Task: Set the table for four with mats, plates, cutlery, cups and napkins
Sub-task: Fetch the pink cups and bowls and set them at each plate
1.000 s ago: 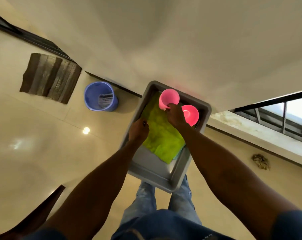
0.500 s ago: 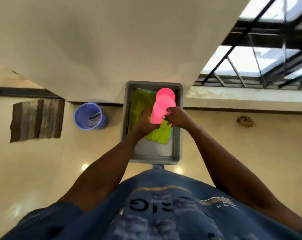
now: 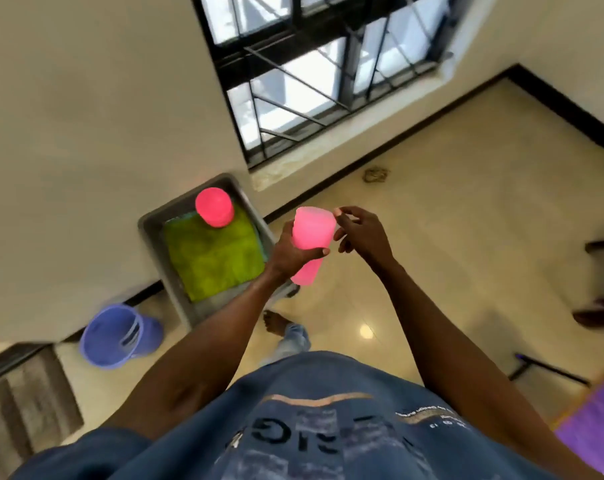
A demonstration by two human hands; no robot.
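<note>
Gripping pink cups, L fingers.

pink cups stacked, held aloft; another on green napkin.

striped mat cropped, window blurred

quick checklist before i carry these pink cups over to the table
1. Left hand grips the pink cup stack round its middle: ok.
2. Right hand steadies the stack: not ok, its fingers are beside the rim, contact unclear.
3. How many cups are in the stack: cannot tell.
4. All cups collected: not ok, one pink cup is in the grey tub, on the green cloth.
5. Table in view: not ok.
6. Floor ahead free: cannot tell; a small brown clump lies by the wall.
</note>
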